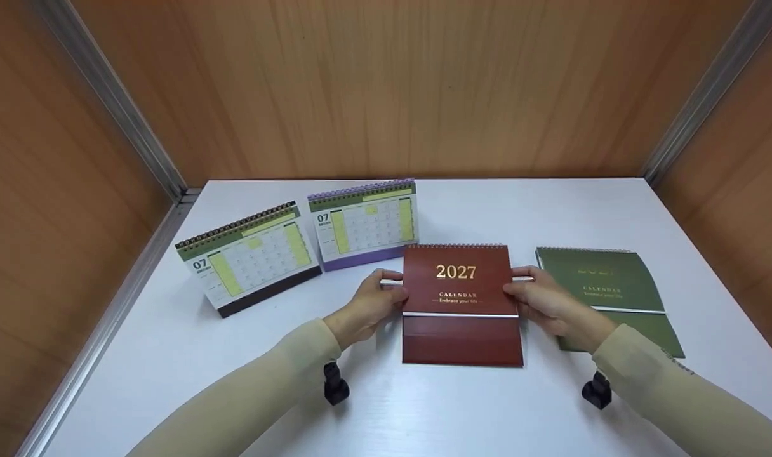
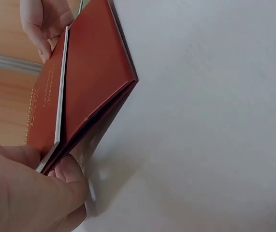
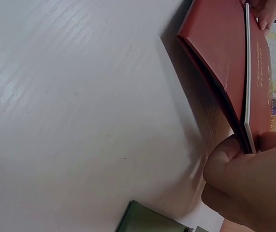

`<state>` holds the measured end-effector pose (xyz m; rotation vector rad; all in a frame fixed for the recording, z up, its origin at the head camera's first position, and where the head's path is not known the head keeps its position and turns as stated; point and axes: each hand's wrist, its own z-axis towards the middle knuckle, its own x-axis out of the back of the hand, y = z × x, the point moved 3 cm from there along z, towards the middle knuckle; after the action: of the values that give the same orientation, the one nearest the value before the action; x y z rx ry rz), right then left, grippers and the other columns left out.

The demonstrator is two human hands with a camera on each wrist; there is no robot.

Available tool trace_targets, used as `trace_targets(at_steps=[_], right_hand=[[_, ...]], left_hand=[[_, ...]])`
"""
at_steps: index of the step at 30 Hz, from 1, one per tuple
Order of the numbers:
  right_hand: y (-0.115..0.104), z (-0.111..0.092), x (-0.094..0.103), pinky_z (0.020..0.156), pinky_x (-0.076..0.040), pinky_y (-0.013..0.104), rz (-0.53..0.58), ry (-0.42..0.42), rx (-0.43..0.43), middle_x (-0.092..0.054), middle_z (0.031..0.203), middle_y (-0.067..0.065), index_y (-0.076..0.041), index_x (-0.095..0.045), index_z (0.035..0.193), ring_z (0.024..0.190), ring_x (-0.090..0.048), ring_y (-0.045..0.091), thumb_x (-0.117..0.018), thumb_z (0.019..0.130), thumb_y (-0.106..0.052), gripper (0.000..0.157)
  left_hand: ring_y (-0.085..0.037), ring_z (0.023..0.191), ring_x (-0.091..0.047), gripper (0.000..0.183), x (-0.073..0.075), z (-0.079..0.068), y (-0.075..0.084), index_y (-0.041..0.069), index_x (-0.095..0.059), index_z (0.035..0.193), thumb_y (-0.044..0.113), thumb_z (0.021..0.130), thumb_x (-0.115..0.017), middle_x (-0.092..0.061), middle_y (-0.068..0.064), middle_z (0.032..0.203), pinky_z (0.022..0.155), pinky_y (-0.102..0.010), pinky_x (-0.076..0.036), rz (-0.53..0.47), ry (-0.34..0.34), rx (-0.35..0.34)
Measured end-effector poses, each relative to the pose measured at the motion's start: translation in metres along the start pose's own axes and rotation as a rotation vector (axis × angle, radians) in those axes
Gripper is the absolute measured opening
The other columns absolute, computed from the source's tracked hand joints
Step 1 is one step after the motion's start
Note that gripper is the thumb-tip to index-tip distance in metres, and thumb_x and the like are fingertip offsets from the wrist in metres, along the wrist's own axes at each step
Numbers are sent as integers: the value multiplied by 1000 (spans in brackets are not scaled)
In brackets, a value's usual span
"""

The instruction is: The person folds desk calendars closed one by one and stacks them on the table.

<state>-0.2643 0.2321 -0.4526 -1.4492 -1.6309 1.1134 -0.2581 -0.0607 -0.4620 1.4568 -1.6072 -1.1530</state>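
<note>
A dark red desk calendar [image 1: 462, 339] marked 2027 in gold is held between both hands in the middle of the table. My left hand [image 1: 370, 306] pinches its left edge, thumb on the cover and fingers behind. On the opposite edge my right hand [image 1: 554, 306] grips it the same way. In the left wrist view the red calendar [image 2: 99, 53] is folded nearly flat, with a narrow gap along its side. The right wrist view shows the calendar's near edge [image 3: 210, 43] raised off the table, a shadow beneath it.
Two standing calendars open at 07, one with a black base [image 1: 259, 260] and one with a purple base [image 1: 367, 225], are at the back left. A green calendar [image 1: 621, 273] lies on the right, partly behind my right hand. Wooden panels [image 1: 411, 89] enclose the white table [image 1: 233, 362].
</note>
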Motion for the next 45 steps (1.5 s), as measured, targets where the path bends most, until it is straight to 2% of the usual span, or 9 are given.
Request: trace_targets(at_steps=[6,12,17,24,28,37,41,45], right_hand=[[-3,-3,11,76,-52,22,-158,44,37,-55,114,14,8,-32,139,92,-60,13,-55,96,-5,51],[-11,-9,23,77,-52,21,-217,53,72,-54,118,14,8,-32,143,94,-60,12,-57,96,-7,55],[-18,-14,38,80,-52,21,-276,43,79,-48,127,17,6,-27,148,97,-59,11,-57,98,-12,62],[-27,-16,61,88,-55,28,-262,22,79,-46,132,18,5,-24,151,100,-63,12,-56,99,-14,64],[-30,-18,75,86,-56,30,-306,52,62,-44,136,19,2,-25,152,98,-64,10,-56,99,-18,64],[-35,-23,110,87,-54,29,-435,58,37,-41,145,24,-1,-22,154,108,-58,14,-52,102,-29,67],[-36,-26,128,82,-53,29,-441,68,14,-43,142,22,-2,-20,155,103,-57,16,-51,102,-32,68],[-35,-28,142,83,-53,28,-431,68,12,-40,143,21,-2,-18,155,103,-57,12,-52,101,-33,71]], left_hand=[[-19,88,-62,38,-10,1,1,3,-49,127,-1,91,-61,-59,-15,107,83,-33,-54,10,19,-53],[-20,90,-64,39,-22,2,6,2,-51,125,-4,88,-63,-60,-16,110,85,-34,-55,-3,29,-73],[-20,90,-65,42,-36,4,9,0,-52,125,-7,86,-65,-61,-17,111,86,-34,-56,-47,27,-78],[-20,94,-67,46,-56,9,15,0,-53,129,-7,85,-66,-61,-16,115,87,-32,-55,-75,-8,-107],[-18,96,-66,48,-70,14,17,0,-54,132,-7,85,-65,-62,-13,117,88,-30,-55,-86,-22,-132],[-17,102,-65,51,-107,23,20,0,-56,132,-9,83,-65,-62,-8,116,88,-26,-54,-175,-37,-141],[-17,102,-65,50,-126,29,20,2,-59,130,-8,82,-68,-63,-5,112,89,-25,-54,-196,-23,-131],[-17,101,-65,49,-141,33,19,3,-60,128,-8,82,-68,-63,-5,110,88,-26,-54,-225,-9,-127]])
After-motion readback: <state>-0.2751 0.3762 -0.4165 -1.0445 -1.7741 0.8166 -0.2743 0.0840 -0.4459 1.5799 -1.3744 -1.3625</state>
